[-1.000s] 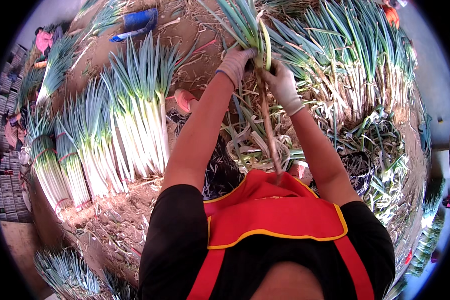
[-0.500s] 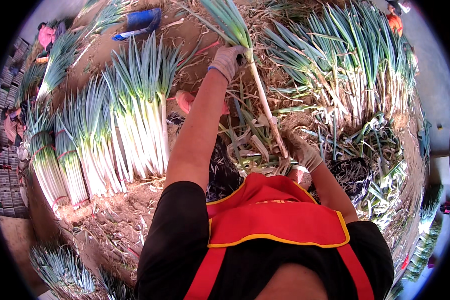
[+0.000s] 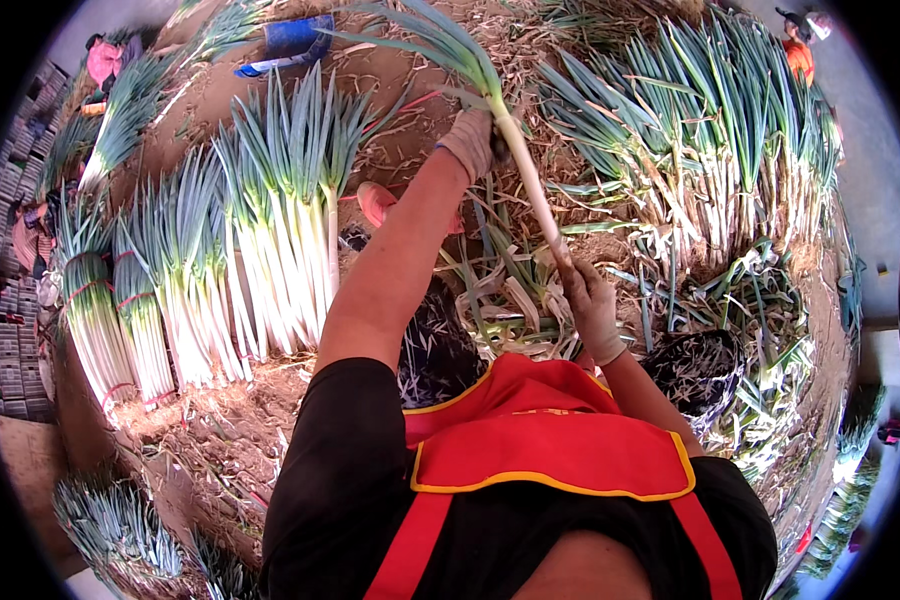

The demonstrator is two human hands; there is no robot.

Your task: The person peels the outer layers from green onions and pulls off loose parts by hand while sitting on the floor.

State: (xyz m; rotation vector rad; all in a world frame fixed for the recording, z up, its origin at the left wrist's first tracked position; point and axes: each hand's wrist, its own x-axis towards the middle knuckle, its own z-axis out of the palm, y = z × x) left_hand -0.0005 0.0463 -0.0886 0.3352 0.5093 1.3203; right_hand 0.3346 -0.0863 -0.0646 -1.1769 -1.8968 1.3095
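Observation:
A long green onion (image 3: 530,175) slants in front of me, its green leaves (image 3: 455,45) pointing away and its pale stalk running down toward my lap. My left hand (image 3: 470,143), in a light knitted glove with dark fingertips, is closed at the upper stalk, just below the leaves. Its fingers are partly hidden. Around the lower end, my gloved right hand (image 3: 592,312) is wrapped, covering the root. Loose peeled leaves (image 3: 520,275) lie beneath the stalk.
Cleaned green onions (image 3: 290,220) stand in a row at left, beside banded bundles (image 3: 95,300). Uncleaned green onions (image 3: 710,140) stand at right. A blue container (image 3: 295,40) lies at the far side. Leaf scraps (image 3: 760,350) are heaped at right.
My right hand has risen from the scraps and closed around the stalk's lower end. My left hand has shifted slightly down and right, and the leaves now bend further left.

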